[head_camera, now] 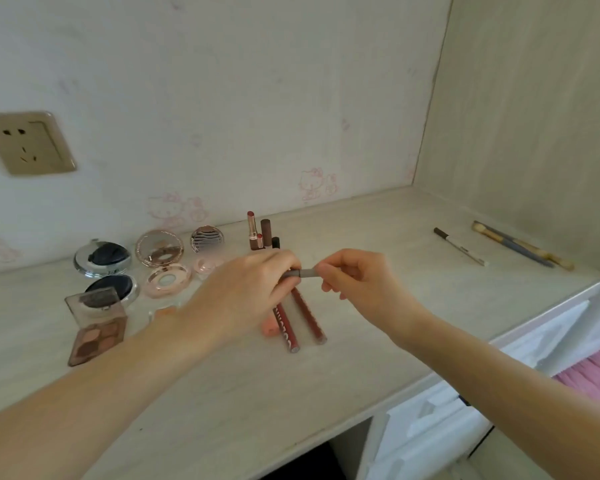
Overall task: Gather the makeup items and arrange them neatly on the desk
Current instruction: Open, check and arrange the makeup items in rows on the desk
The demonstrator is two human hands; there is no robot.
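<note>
While both hands meet above the middle of the counter (378,237), a slim grey pencil (302,273) spans the short gap between them. The left hand (253,289) has its fingers curled round the pencil's left end, and the right hand (354,282) pinches the right end between thumb and bent fingers, so each hand is clamped on the same stick. Only the short middle stretch of the pencil shows; both tips are hidden inside the fingers.

Directly under the hands two dark red lip pencils (305,317) lie side by side on the counter, running toward the front edge, with a peach tube (270,327) just beside them on the left. The nearer red pencil carries pale lettering along its barrel, partly covered by the left hand and too blurred to read.

Behind the hands a few lipsticks (258,233) stand upright near the wall. To the left sit several round compacts (159,247), two open cushion cases (104,261) and an open eyeshadow palette (97,327). Well apart to the right lie a white eyeliner pen (459,245) and two makeup brushes (520,245); the pen bears small print that cannot be made out.
</note>
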